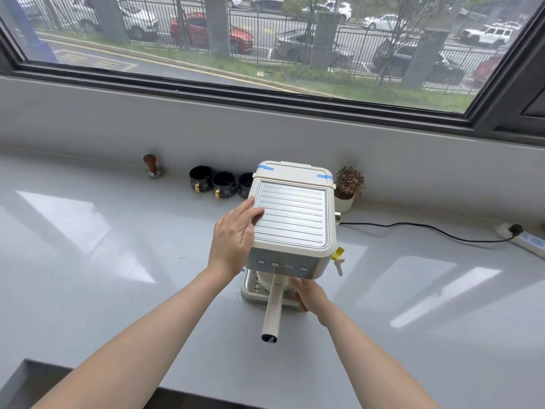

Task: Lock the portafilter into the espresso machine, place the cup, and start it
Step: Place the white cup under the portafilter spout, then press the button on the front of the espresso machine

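Observation:
A cream espresso machine (292, 214) stands on the grey counter, its ribbed metal top facing me. My left hand (236, 237) grips its left side, with fingers lying over the top edge. The portafilter (272, 311) sits under the machine's front, and its cream handle points straight toward me. My right hand (308, 293) reaches under the front panel just right of that handle, above the drip tray (250, 292). Its fingertips are hidden there, so I cannot tell whether it holds anything. Three black cups (224, 184) with gold handles stand behind the machine on the left.
A wooden-handled tamper (152, 166) stands at the back left by the wall. A small potted plant (348, 184) sits right of the machine. A black cable (413, 228) runs to a power strip (528, 240) at far right. The steam wand (339, 264) hangs off the machine's right side.

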Demonstrator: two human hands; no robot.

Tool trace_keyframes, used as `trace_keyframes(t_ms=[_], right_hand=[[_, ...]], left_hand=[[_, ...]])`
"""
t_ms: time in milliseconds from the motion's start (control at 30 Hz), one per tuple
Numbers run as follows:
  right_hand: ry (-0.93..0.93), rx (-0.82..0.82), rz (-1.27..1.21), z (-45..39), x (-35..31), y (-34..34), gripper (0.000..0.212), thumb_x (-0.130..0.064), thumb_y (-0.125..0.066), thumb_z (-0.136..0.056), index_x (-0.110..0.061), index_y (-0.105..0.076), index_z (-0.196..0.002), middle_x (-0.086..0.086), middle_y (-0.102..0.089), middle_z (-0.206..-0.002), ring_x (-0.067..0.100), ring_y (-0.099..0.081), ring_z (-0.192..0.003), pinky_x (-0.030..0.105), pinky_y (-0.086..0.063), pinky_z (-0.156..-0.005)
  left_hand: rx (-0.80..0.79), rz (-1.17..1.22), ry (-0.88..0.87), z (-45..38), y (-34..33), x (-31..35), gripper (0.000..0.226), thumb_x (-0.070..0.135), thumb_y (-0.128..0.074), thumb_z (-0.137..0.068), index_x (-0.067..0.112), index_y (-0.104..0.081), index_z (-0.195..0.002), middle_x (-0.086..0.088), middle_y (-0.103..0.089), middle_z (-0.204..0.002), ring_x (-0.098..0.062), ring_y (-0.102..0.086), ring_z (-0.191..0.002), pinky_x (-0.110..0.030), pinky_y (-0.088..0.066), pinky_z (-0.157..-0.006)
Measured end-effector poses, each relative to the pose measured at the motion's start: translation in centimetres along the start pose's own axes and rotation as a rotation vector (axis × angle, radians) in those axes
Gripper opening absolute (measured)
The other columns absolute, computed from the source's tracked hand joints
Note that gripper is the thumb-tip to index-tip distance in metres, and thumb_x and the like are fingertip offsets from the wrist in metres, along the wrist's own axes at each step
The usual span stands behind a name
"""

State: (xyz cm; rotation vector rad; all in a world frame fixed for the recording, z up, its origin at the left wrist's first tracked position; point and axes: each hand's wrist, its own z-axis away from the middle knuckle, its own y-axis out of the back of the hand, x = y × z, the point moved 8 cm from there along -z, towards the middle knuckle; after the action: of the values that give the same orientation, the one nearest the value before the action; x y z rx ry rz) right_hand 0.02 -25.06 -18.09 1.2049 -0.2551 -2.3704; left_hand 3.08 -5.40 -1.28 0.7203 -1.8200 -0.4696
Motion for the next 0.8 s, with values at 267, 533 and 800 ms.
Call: trace_keyframes(t_ms=[267,533,800], right_hand=[[0.190,0.310,0.138,1.9,1.1,4.5,0.024,-0.033,-0.050,-0.094,-0.015,-0.055,-0.110,-0.004,-0.060,-0.080,0.017,-0.057,-0.073,0.033,-0.047,-0.065],[0.707,0.780,-0.118,11.1,-5.2,10.8,0.031,-0.035,-0.046,-0.093,-0.029,-0.047,-0.123,-0.011,-0.056,-0.101,0.000,-0.057,-0.092,0.009,-0.043,-0.076],[0.740,0.718,0.093,10.2,-8.3,4.6,0.083,-0.037,-0.079,-0.070,-0.033,-0.025,-0.134,0.005,-0.035,-0.149,0.010,-0.030,-0.135,0.020,-0.036,-0.091]], left_hand=[[-0.005,0.001,0.002,0.0,0.0,-0.2,0.051,0.029,-0.025,-0.088,0.025,-0.062,-0.122,0.001,-0.046,-0.148,-0.017,-0.047,-0.128,-0.044,-0.036,-0.106],[0.004,0.036,-0.007,0.0,-0.1,-0.5,0.050,0.029,-0.025,-0.088,0.025,-0.063,-0.120,0.001,-0.047,-0.148,-0.017,-0.047,-0.127,-0.045,-0.037,-0.105],[0.004,0.073,-0.008,0.0,-0.2,-0.4,0.050,0.030,-0.025,-0.088,0.023,-0.063,-0.120,-0.001,-0.047,-0.148,-0.018,-0.047,-0.128,-0.048,-0.037,-0.106]])
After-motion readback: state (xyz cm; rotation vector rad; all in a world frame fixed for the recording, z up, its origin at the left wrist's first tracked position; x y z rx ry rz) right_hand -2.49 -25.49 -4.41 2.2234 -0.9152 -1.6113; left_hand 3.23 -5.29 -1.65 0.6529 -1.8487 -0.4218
